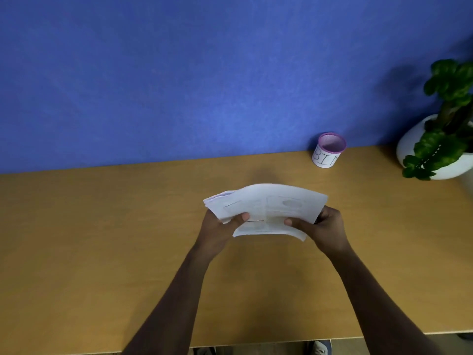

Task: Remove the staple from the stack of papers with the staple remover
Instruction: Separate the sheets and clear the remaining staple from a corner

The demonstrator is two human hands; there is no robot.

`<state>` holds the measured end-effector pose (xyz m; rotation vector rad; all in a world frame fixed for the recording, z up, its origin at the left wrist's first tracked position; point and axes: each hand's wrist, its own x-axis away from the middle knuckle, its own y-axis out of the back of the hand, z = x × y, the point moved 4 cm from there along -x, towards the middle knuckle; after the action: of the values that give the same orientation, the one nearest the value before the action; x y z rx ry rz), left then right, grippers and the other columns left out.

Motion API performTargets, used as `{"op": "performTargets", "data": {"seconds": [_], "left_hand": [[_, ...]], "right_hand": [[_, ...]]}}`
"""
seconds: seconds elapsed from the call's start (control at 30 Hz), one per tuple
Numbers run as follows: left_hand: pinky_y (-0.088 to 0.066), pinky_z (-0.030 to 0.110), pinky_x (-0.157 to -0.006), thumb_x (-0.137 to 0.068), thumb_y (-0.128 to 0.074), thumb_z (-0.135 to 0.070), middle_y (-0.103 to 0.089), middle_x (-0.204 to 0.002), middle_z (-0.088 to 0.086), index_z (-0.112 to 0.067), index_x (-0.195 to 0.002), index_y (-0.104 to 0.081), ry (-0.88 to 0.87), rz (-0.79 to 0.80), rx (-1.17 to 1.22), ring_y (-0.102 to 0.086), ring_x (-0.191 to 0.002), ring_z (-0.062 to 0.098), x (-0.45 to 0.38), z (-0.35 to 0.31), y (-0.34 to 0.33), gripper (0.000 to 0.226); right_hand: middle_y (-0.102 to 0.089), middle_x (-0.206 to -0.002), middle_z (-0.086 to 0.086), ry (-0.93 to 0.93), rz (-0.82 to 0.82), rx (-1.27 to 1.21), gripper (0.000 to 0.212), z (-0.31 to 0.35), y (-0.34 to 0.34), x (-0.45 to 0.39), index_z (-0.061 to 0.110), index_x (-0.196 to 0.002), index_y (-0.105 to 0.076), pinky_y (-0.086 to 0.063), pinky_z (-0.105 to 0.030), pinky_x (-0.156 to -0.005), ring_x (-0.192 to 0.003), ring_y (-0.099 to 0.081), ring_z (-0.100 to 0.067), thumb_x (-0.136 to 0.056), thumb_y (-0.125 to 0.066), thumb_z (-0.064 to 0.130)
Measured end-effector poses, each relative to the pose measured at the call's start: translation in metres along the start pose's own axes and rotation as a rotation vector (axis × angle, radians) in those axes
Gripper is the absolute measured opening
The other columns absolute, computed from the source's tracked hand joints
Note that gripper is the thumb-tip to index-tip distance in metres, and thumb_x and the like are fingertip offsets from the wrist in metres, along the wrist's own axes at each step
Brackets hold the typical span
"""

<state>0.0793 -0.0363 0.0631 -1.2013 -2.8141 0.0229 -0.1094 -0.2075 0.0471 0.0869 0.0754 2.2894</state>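
A stack of white printed papers [266,204] is held above the middle of the wooden desk, bowed upward in an arch. My left hand [221,226] grips its left edge, thumb on top. My right hand [322,226] grips its right edge, thumb on the top sheet too. The sheets fan apart a little at the far left corner. No staple can be made out in the blurred view, and no staple remover is in sight.
A small white cup with a purple rim, labelled BIN [328,150], stands at the back of the desk [102,239] against the blue wall. A leafy plant in a round white pot [440,139] sits at the back right. The desk's front edge runs along the bottom.
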Motion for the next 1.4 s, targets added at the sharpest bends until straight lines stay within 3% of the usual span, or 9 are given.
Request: {"op": "performTargets", "data": {"seconds": [0.3,0.5,0.6,0.77,0.93,1.0,1.07,1.17,1.4], "left_hand": [[-0.057,0.049,-0.097,-0.085,-0.081,-0.013,-0.080,-0.105,-0.007,-0.031,-0.098,-0.077,0.198,-0.008,-0.104,-0.074,-0.103,0.016,-0.002,0.025,-0.001,0.022],[-0.060,0.028,-0.085,-0.090,-0.074,-0.011,-0.079,-0.110,-0.002,-0.015,-0.112,-0.077,0.135,0.035,-0.060,-0.075,-0.104,0.018,-0.003,0.003,-0.002,0.022],[-0.061,0.031,-0.081,-0.093,-0.071,-0.012,-0.079,-0.109,0.005,-0.006,-0.114,-0.075,0.083,-0.018,-0.026,-0.076,-0.099,0.020,-0.005,-0.013,0.002,0.023],[-0.051,0.020,-0.061,-0.095,-0.069,-0.014,-0.074,-0.078,-0.005,-0.001,-0.101,-0.072,-0.049,-0.184,0.004,-0.066,-0.069,0.005,-0.014,-0.046,0.009,0.015],[-0.045,0.025,-0.058,-0.093,-0.072,-0.011,-0.067,-0.074,0.010,0.007,-0.087,-0.071,-0.159,-0.241,0.014,-0.058,-0.065,0.013,-0.018,-0.070,0.007,0.019],[-0.044,0.028,-0.059,-0.092,-0.073,-0.011,-0.066,-0.075,0.013,0.011,-0.084,-0.068,-0.169,-0.241,0.019,-0.055,-0.067,0.019,-0.018,-0.071,0.006,0.024],[-0.043,0.031,-0.061,-0.091,-0.074,-0.012,-0.064,-0.077,0.014,0.015,-0.082,-0.065,-0.173,-0.233,0.017,-0.053,-0.069,0.022,-0.016,-0.073,0.006,0.030],[-0.043,0.036,-0.065,-0.090,-0.076,-0.015,-0.063,-0.078,0.016,0.018,-0.083,-0.062,-0.168,-0.216,-0.011,-0.052,-0.072,0.024,-0.015,-0.073,0.007,0.037],[-0.040,0.026,-0.057,-0.091,-0.074,-0.014,-0.055,-0.063,0.022,0.014,-0.072,-0.059,-0.204,-0.222,-0.122,-0.047,-0.061,0.017,-0.007,-0.079,0.002,0.037]], "right_hand": [[-0.082,-0.087,0.004,-0.085,-0.049,-0.021,0.026,-0.019,0.003,0.002,0.011,-0.092,-0.079,-0.062,-0.022,-0.067,-0.077,-0.076,-0.008,-0.074,-0.090,-0.005],[-0.083,-0.103,-0.009,-0.124,-0.050,-0.241,0.023,-0.003,0.005,0.003,0.002,-0.096,-0.078,-0.065,-0.030,-0.072,-0.089,-0.080,-0.024,-0.077,-0.085,-0.007],[-0.083,-0.089,0.001,-0.133,-0.035,-0.275,0.020,0.008,0.004,0.008,0.002,-0.092,-0.074,-0.056,-0.017,-0.057,-0.069,-0.076,-0.010,-0.080,-0.079,-0.014],[-0.082,-0.082,0.004,-0.152,-0.029,-0.246,0.020,0.008,0.007,0.015,0.003,-0.087,-0.073,-0.049,-0.012,-0.050,-0.059,-0.070,-0.004,-0.081,-0.079,-0.014],[-0.080,-0.078,0.007,-0.172,-0.037,-0.203,0.020,0.009,0.010,0.022,0.005,-0.084,-0.070,-0.047,-0.011,-0.049,-0.054,-0.066,-0.002,-0.082,-0.077,-0.014],[-0.077,-0.079,-0.001,-0.166,-0.042,-0.212,0.015,0.010,0.013,0.025,-0.001,-0.084,-0.069,-0.044,-0.016,-0.049,-0.052,-0.058,-0.005,-0.084,-0.084,0.002],[-0.066,-0.078,-0.011,-0.155,-0.100,-0.193,0.050,0.012,0.019,0.030,-0.006,-0.083,-0.062,-0.038,-0.023,-0.050,-0.054,-0.045,-0.012,-0.082,-0.088,0.037],[-0.060,-0.082,-0.006,-0.196,-0.207,-0.229,0.060,0.025,0.028,0.033,0.006,-0.101,-0.072,-0.039,-0.028,-0.057,-0.062,-0.044,-0.014,-0.095,-0.060,0.065],[-0.054,-0.079,-0.002,-0.220,-0.158,-0.556,0.043,0.065,0.041,0.030,-0.003,-0.136,-0.061,-0.040,-0.031,-0.066,-0.064,-0.049,-0.012,-0.110,-0.046,0.027]]}}
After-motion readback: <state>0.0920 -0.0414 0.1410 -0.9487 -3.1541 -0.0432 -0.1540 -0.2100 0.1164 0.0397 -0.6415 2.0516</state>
